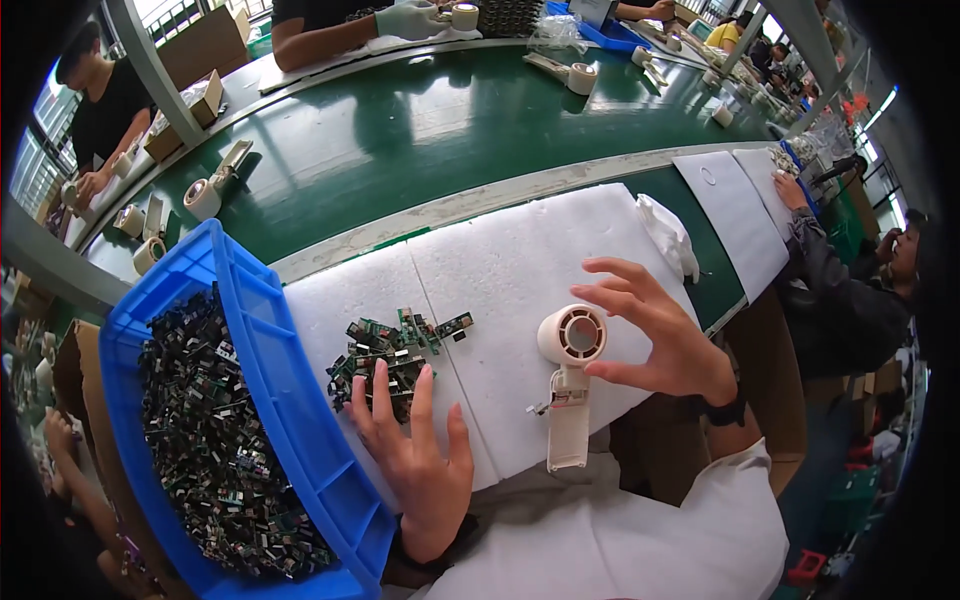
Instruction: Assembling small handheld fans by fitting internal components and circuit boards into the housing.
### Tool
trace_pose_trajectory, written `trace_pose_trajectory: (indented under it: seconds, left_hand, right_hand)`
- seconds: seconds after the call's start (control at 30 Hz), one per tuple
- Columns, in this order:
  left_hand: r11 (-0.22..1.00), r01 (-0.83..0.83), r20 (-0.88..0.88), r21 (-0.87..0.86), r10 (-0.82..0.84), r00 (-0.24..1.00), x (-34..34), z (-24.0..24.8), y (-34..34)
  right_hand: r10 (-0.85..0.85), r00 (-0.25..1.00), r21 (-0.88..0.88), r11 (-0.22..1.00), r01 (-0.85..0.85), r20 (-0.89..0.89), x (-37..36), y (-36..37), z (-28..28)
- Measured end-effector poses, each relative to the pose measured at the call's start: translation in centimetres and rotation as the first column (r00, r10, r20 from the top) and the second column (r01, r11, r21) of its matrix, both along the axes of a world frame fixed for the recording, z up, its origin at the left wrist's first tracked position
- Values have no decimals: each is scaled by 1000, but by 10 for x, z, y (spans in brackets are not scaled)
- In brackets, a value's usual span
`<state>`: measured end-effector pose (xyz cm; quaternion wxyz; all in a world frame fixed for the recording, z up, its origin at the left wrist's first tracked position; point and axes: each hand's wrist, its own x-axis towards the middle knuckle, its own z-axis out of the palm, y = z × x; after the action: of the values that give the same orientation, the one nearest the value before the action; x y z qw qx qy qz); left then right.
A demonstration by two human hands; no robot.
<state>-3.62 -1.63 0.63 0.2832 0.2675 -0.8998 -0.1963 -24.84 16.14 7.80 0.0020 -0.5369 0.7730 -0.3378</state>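
Currently, the fan (pixel 572 382) lies open-handled, apparently unfinished; boards (pixel 380 338) lie loose. Left hand (pixel 425 468): fingers spread at the boards. Right hand (pixel 668 342): spread beside the fan.

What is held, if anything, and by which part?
Nothing appears held: the left hand spreads over the circuit boards; the right hand is open beside the white round-headed device. Contact is unclear.

White round-headed fan (pixel 570 385), handle opened, lying head away; green circuit boards (pixel 377 335) heaped left.
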Motion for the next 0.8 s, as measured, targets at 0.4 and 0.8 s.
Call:
trace_pose_trajectory:
  seconds: [0.4, 0.8]
  left_hand:
    - [995, -9, -143, 102, 23, 989, 2, -1, -5]
    - [987, -91, -157, 133, 112, 981, 8, 17, -8]
  right_hand:
    - [-147, 933, 335, 942, 30, 329, -208, -101, 27]
    - [-460, 884, 373, 808, 456, -83, -331, -222, -3]
